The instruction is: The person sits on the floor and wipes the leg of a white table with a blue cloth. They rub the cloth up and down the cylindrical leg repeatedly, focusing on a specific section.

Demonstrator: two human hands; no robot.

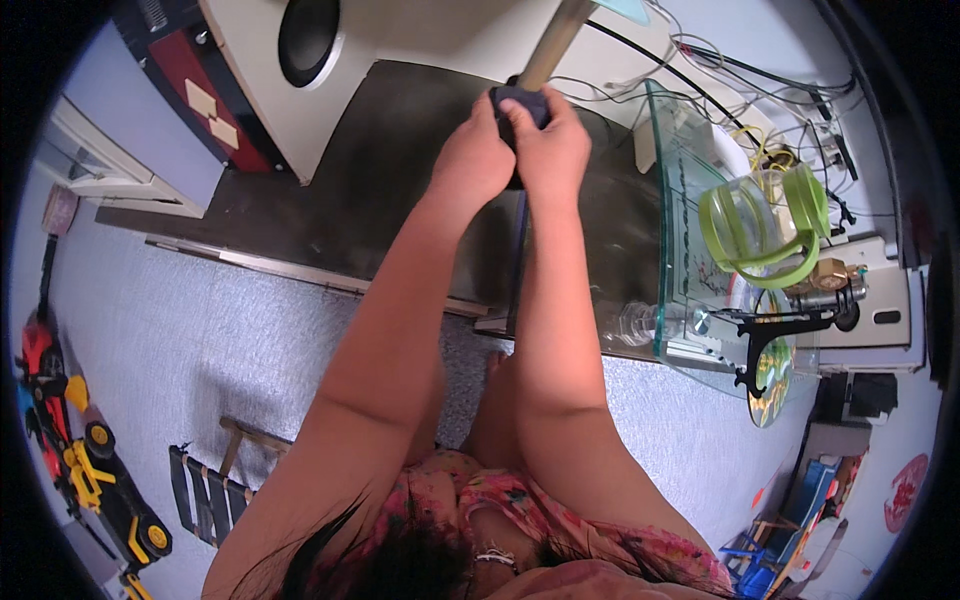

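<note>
Both of my hands reach far forward over a dark, glossy cabinet top [360, 165]. Between them is a bunched dark purple cloth [531, 106]. My left hand [476, 150] presses its fingers against the cloth's left side. On the right side, my right hand [553, 142] grips it with the thumb laid across the front. Just beyond the cloth stands a tan, shiny post [556, 46], which rises to a pale glass edge [626, 9]. The cloth is against the post's lower end, but the fingers hide where they meet. A dark shape beneath my hands is mostly covered.
On the right, a glass shelf [679, 225] carries a clear pitcher [750, 217] with green trim. A decorated plate [772, 367] rests in a black stand [761, 337]. Loose cables [720, 90] run behind. A white loudspeaker [330, 105] stands left; toy vehicles [97, 472] lie on the floor.
</note>
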